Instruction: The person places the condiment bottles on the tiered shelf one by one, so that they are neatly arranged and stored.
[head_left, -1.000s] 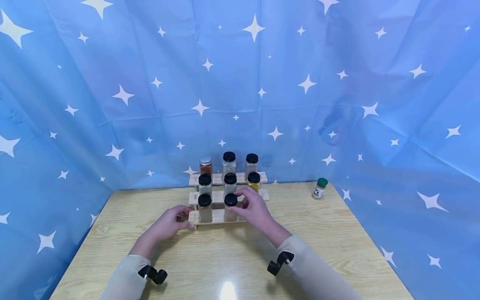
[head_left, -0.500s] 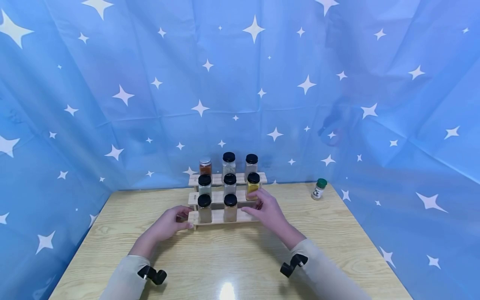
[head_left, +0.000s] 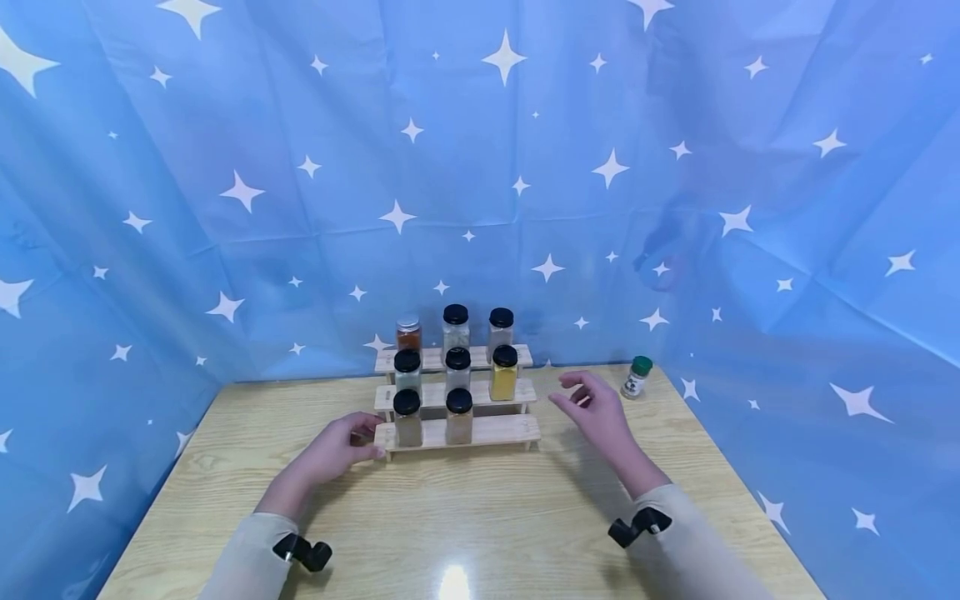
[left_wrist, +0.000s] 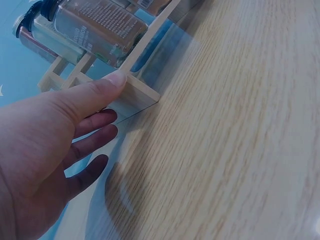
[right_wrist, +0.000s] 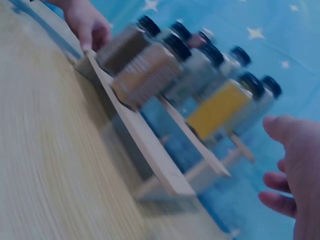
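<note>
A three-step wooden spice rack (head_left: 506, 430) stands at the back of the table. My left hand (head_left: 336, 452) holds its lower left end; in the left wrist view the thumb (left_wrist: 102, 90) presses on the end of the board, and three fingers hang loosely below. On the bottom step sit two black-lidded spice jars, a brown one (head_left: 408, 427) and a tan one (head_left: 459, 427). A yellow jar (head_left: 503, 379) stands at the right of the middle step. My right hand (head_left: 603, 421) hovers right of the rack, fingers loosely bent, holding nothing. Ahead of it is a green-lidded shaker (head_left: 635, 380).
The middle step also bears two pale jars with black lids. Along the top step stand a silver-lidded red jar (head_left: 408, 335) and two black-lidded jars. A blue star-patterned curtain (head_left: 465, 150) closes off the back and sides of the wooden table (head_left: 420, 517).
My right hand has let go of the tan jar on the bottom step and moved right, past the rack's end, toward the green-lidded shaker. The left hand stays at the rack.
</note>
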